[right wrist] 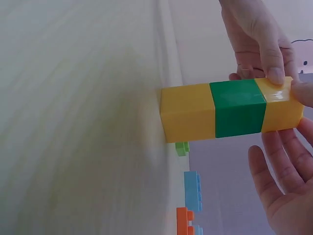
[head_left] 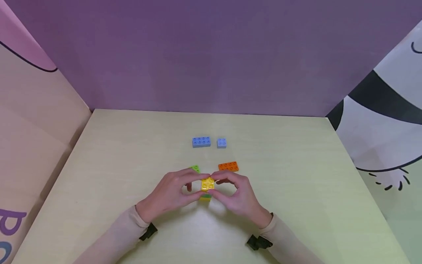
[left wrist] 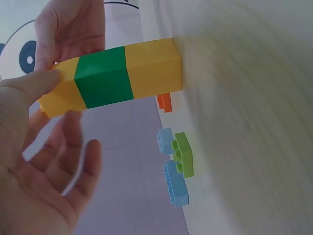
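In front of me a tower of three toy building bricks stands upright on the table [head_left: 132, 146]. Its top is a yellow brick [head_left: 207, 184] with studs; below come a green brick [left wrist: 104, 78] and another yellow brick [left wrist: 154, 68]. My left hand [head_left: 173, 189] pinches the top yellow brick from the left between thumb and forefinger. From the right, my right hand [head_left: 239, 192] pinches the same brick with thumb and forefinger. The lower bricks are mostly hidden in the head view, but show plainly in both wrist views.
Just beyond the hands lie a light green brick [head_left: 196, 168], partly behind the left hand, and an orange brick [head_left: 228, 166]. Farther back sit a long blue brick [head_left: 201, 142] and a small blue brick [head_left: 221, 143]. A purple wall [head_left: 211, 55] rises behind the table.
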Demonstrator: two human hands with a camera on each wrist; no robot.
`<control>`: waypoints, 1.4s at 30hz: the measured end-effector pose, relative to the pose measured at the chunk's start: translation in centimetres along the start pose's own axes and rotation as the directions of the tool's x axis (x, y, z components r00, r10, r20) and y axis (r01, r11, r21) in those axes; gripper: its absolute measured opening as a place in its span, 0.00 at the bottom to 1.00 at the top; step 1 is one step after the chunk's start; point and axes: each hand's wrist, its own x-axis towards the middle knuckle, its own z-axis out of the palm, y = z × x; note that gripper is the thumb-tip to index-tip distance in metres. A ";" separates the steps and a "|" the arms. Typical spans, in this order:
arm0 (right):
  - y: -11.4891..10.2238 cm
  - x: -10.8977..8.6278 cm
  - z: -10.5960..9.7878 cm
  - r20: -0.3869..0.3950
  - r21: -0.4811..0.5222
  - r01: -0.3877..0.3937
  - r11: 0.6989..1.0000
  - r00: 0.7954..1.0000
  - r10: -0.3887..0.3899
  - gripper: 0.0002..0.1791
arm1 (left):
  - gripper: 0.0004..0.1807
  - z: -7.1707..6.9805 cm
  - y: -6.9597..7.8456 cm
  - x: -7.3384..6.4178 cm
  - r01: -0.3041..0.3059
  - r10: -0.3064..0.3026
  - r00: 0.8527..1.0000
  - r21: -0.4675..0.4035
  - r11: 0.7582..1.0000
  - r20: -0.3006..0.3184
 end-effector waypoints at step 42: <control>0.7 -0.3 -0.6 -0.004 -0.009 -0.072 0.997 0.997 0.072 0.16 | 0.25 6.0 -4.9 9.7 0.179 -0.243 0.912 0.212 0.961 0.331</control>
